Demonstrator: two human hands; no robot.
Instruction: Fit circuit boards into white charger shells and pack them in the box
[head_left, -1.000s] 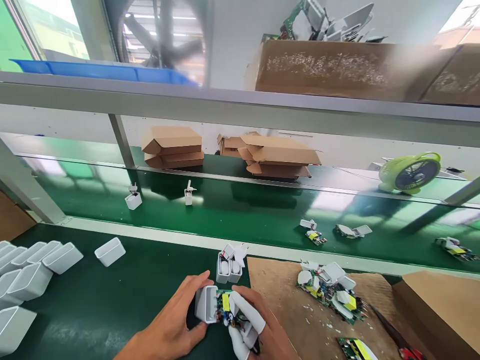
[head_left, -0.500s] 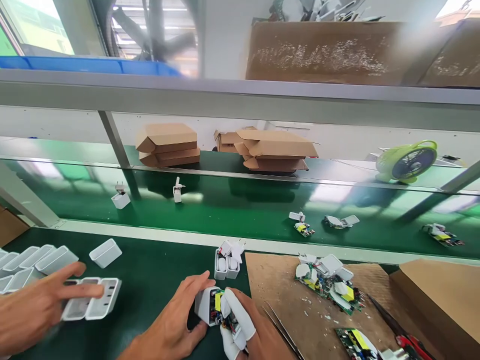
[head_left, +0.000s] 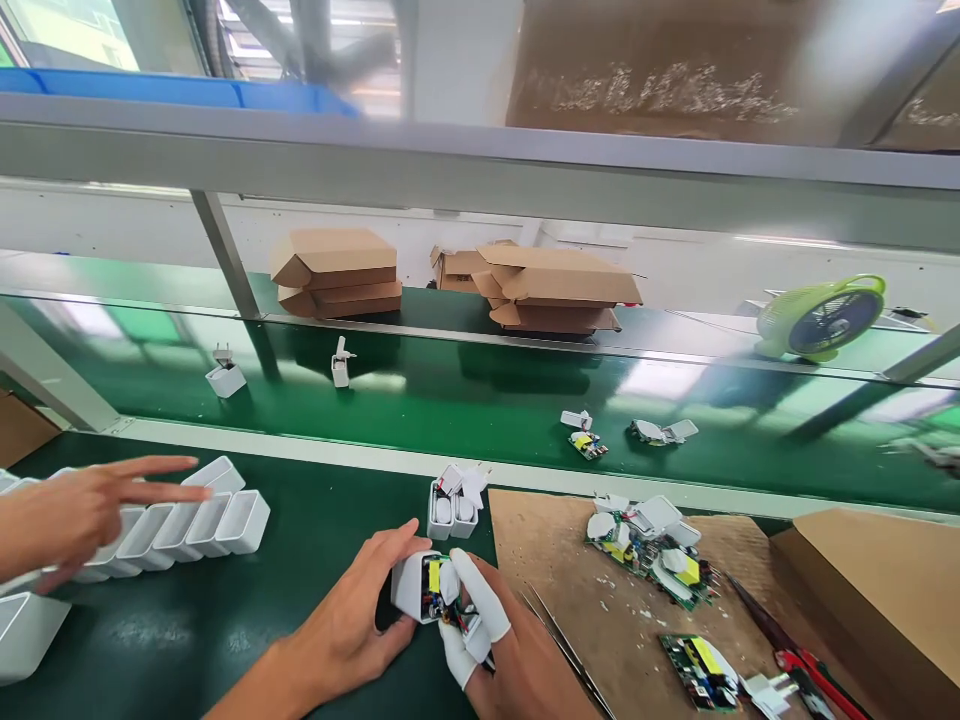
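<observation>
A white plastic housing [head_left: 407,588] is gripped between the thumb and fingers of my left hand [head_left: 358,607]. Finger cots cover two fingertips of my right hand [head_left: 501,622], which pinches a circuit board [head_left: 442,585] with a yellow part, partly inside the housing's open end. Just behind my hands stand two small white housings [head_left: 452,513] holding white parts. On the brown cardboard sheet [head_left: 540,540] to the right lie tweezers [head_left: 566,645], a pile of circuit boards [head_left: 660,550] and a single board [head_left: 701,672].
Another person's hand [head_left: 90,515] reaches in at the left over a row of white housings [head_left: 180,530]. Red-handled scissors [head_left: 802,660] and a cardboard box [head_left: 877,590] are at the right. Behind runs a green conveyor belt [head_left: 450,400] with scattered units.
The other person's hand has moved up and left, and the housings under it now stand in a row. Units on the belt have shifted left. My hands keep their hold.
</observation>
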